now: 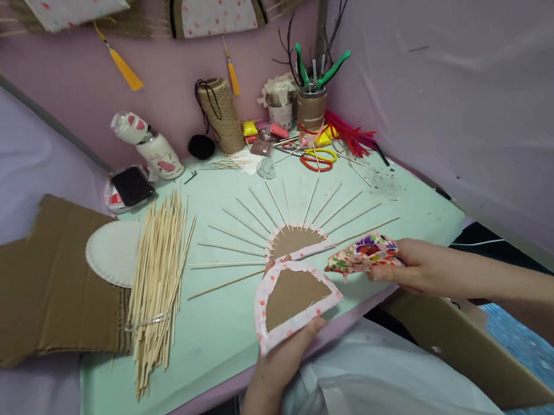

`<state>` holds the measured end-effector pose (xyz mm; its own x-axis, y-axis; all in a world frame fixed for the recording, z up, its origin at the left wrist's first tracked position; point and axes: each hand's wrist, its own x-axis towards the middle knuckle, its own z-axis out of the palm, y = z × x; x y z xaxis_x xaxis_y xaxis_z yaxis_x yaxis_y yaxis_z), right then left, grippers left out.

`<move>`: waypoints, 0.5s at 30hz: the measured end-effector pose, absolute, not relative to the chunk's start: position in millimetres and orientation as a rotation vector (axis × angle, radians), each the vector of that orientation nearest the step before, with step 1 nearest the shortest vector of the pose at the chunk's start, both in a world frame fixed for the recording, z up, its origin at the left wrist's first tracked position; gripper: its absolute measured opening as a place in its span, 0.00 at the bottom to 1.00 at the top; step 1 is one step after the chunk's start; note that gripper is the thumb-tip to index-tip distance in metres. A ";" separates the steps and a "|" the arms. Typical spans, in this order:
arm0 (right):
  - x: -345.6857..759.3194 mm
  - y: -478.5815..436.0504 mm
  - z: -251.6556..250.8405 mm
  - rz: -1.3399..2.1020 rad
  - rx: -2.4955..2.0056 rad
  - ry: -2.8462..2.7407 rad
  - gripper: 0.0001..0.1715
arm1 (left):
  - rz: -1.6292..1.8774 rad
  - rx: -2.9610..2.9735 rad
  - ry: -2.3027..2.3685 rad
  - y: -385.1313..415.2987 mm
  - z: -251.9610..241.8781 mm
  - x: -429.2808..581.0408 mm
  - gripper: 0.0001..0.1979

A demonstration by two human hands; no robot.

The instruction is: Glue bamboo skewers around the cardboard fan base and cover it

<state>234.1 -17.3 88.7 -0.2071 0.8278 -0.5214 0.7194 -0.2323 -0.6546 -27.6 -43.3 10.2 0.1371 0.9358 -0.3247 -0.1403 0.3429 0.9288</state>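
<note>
My left hand (pixel 287 356) grips the edge of a half-round cardboard piece (pixel 296 295), its fingers partly hidden behind it. The piece is tilted, showing bare brown board inside a white border with pink spots. My right hand (pixel 410 270) is closed around a floral-patterned glue gun (pixel 363 253), whose narrow end points left toward the piece, apart from it. Just behind, a second half-round cardboard piece (pixel 295 239) lies on the table with thin wooden sticks (pixel 244 234) fanning out from its curved edge. The held piece partly covers its front.
At left lie a bundle of bamboo sticks (pixel 156 276), a white oval pad (pixel 113 253) and brown cardboard (pixel 44 300). Along the back stand a white bottle (pixel 161 157), a twine spool (pixel 221 114) and a jar (pixel 313 110) with green-handled pliers. Scissors (pixel 319 159) lie at back right.
</note>
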 end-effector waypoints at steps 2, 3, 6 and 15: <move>235.9 -19.5 90.9 1.447 -1.939 -1.831 0.39 | 1.024 0.796 1.053 -47.6 9.5 -22.2 0.32; 236.8 -20.6 91.5 1.453 -1.948 -1.808 0.40 | 1.037 0.714 0.986 -50.9 9.7 -18.7 0.34; 240.5 -23.3 89.5 1.450 -1.954 -1.758 0.43 | 1.028 0.456 0.871 -64.5 11.7 -7.1 0.35; 260.8 -29.4 71.3 1.499 -1.807 -1.700 0.42 | 1.141 0.166 0.969 -74.7 20.6 9.9 0.28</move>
<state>260.8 -29.4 71.3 -0.2053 0.8448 -0.4941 0.5961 -0.2925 -0.7477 9.9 -74.7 20.6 0.0766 0.8225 -0.5636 -0.6895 0.4520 0.5659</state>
